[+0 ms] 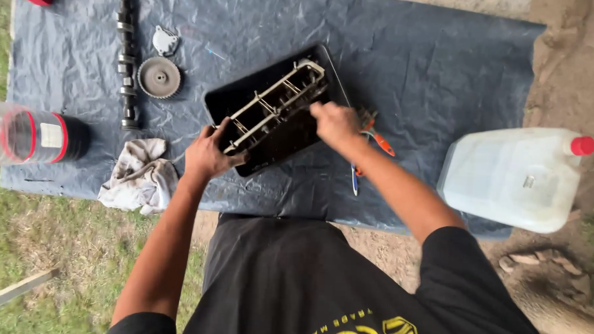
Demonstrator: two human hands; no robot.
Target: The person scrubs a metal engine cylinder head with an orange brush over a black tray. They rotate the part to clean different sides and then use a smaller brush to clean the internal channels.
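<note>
Far right: translucent white jug (510, 178), red cap. Far left: clear jar (31, 136), red bands, small white label (50, 135).

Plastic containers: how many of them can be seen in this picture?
2. A clear jug with a red cap lies on the dirt at the right, beside the blue tarp. A clear jar with red bands lies at the tarp's left edge. Others may be outside the frame.

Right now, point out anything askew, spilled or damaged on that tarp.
Nothing looks spilled or broken. The black tray sits diagonally on the tarp, and the rag lies crumpled at its near edge. Both hands, left and right, grip the metal frame.
</note>
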